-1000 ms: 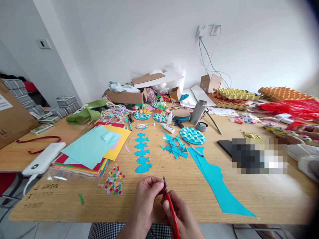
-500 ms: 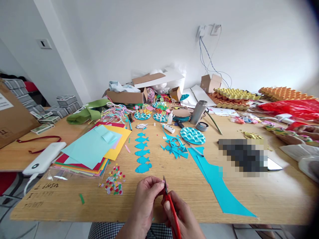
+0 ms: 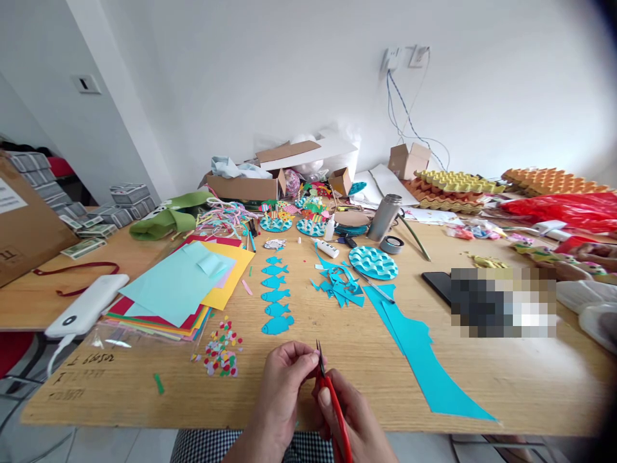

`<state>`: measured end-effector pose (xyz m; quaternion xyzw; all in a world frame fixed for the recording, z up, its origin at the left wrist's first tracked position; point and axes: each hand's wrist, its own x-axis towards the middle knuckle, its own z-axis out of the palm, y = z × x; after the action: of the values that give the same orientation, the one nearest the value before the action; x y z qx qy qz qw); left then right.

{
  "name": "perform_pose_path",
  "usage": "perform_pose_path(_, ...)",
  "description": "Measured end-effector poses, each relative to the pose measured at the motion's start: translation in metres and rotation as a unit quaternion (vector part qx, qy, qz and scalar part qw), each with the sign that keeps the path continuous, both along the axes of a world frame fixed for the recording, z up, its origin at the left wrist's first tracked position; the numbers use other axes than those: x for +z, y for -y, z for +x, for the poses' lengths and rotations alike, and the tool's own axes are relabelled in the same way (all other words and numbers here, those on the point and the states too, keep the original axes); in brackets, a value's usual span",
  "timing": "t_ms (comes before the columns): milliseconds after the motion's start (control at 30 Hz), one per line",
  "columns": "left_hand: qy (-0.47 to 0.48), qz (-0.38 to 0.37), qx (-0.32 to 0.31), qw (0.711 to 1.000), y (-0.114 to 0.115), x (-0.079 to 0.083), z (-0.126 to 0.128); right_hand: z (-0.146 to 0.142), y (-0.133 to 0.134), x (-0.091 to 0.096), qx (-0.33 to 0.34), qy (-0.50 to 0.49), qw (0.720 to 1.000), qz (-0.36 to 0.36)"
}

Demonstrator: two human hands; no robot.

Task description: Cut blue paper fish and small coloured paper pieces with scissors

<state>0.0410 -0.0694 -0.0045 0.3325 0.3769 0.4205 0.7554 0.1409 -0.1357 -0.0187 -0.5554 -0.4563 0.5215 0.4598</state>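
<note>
Near the table's front edge, my right hand is closed around red-handled scissors, whose narrow dark blades point away from me. My left hand is beside the blades, its thumb and fingertips pinched together. Whatever sits in that pinch is too small or hidden to make out. Beyond my hands, several blue paper fish lie in a column, largest nearest me. To their right is a heap of blue paper scraps. A large cut sheet of blue paper stretches along the right side.
Coloured paper sheets, a white power bank and paper dots lie left. Farther back are a glue bottle, a wavy blue disc, a steel flask and egg trays. A dark phone lies right, partly blurred.
</note>
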Motion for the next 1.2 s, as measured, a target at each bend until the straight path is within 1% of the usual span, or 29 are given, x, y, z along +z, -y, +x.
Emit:
perform_pose_path(133,0.0,-0.005,0.002,1.0,0.0003,0.0009,-0.0003,-0.0018,-0.0006,0.0063,-0.008,0.005,1.0,0.0)
perform_pose_path(267,0.0,-0.007,0.002,1.0,-0.0004,0.0018,-0.0001,-0.0022,-0.0009,0.0083,-0.008,0.011,1.0,-0.013)
perform_pose_path(467,0.005,-0.015,-0.012,1.0,-0.0012,0.0022,-0.0004,-0.0014,-0.0008,0.0045,-0.009,0.024,1.0,-0.011)
perform_pose_path(600,-0.005,-0.019,-0.005,1.0,-0.0022,0.0027,0.0,-0.0005,-0.0008,0.0016,-0.012,0.029,0.999,-0.02)
perform_pose_path(800,-0.003,-0.013,-0.002,1.0,-0.003,0.0014,-0.0002,0.0004,-0.0001,0.0017,-0.009,0.026,1.0,-0.008)
perform_pose_path(967,-0.004,-0.005,-0.012,1.0,-0.0026,-0.0005,-0.0014,0.0019,0.0005,0.0007,-0.003,0.035,0.999,-0.011)
perform_pose_path(1200,-0.01,-0.019,-0.013,1.0,-0.0047,0.0015,-0.0024,0.0034,0.0012,-0.0007,-0.01,0.039,0.999,-0.022)
